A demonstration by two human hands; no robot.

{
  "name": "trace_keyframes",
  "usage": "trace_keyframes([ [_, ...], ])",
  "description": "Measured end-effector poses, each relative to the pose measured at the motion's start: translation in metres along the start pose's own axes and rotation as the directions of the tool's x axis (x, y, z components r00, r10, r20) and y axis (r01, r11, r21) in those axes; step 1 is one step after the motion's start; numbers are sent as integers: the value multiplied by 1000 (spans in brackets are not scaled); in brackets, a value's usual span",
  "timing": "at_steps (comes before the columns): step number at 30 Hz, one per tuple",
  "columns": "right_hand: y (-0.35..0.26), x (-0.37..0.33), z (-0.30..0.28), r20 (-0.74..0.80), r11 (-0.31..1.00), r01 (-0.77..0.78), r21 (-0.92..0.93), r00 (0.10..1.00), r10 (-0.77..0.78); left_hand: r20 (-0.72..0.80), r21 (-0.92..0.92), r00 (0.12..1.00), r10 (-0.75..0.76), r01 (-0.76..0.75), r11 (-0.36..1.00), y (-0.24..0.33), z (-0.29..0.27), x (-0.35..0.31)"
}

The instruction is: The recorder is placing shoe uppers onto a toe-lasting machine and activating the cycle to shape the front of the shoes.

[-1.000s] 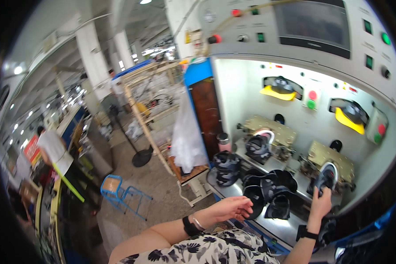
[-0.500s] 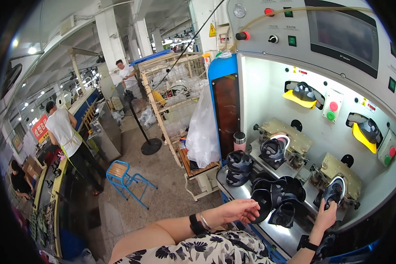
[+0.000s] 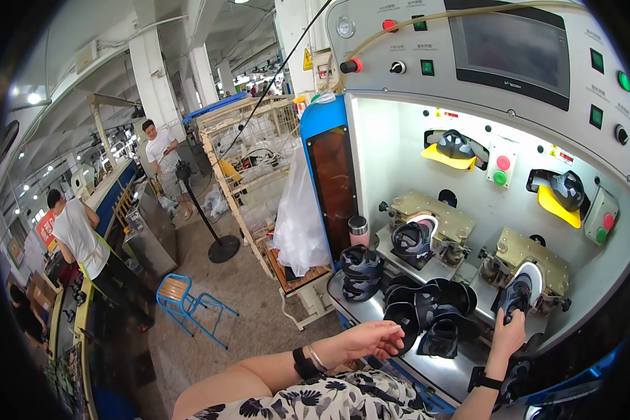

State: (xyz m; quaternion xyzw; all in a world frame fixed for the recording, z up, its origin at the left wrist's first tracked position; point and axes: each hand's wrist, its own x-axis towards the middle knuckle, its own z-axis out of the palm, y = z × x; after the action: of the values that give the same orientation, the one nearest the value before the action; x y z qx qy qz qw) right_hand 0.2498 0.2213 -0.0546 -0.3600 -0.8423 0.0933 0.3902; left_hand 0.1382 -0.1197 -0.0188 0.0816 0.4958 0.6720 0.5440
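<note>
My right hand grips the near end of a dark grey and black shoe upper. The upper's white-edged far end rests at the right-hand metal clamp fixture of the machine. Loosely bent and holding nothing visible, the fingers of my left hand hover beside a pile of black shoe uppers on the metal ledge. A small separate upper lies at the pile's near side. Another upper sits at the left clamp fixture.
Stacked uppers and a pink flask stand on the ledge's left. Above the fixtures are black forms with yellow pads and button boxes. A wire rack, blue stool and two standing people are to the left.
The whole view has shifted, so the machine appears farther left. My right hand keeps its grip on the upper, whose white edge shows more broadly. My left hand stays loosely bent.
</note>
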Motion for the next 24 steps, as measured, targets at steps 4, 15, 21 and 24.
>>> trace_keyframes([
  [4,2,-1,-5,7,1000,17,-3,1000,-17,-3,-1,1000,17,-17,1000,-6,1,-3],
  [15,-26,24,-25,106,999,-38,-28,994,40,-94,8,988,122,-121,993,11,-8,-19],
  [21,21,59,-88,132,578,-400,712,884,449,-27,-15,996,84,-84,996,20,-9,0],
  [24,-12,30,-124,-80,867,-170,468,969,233,-14,44,996,93,-92,995,16,-8,0],
])
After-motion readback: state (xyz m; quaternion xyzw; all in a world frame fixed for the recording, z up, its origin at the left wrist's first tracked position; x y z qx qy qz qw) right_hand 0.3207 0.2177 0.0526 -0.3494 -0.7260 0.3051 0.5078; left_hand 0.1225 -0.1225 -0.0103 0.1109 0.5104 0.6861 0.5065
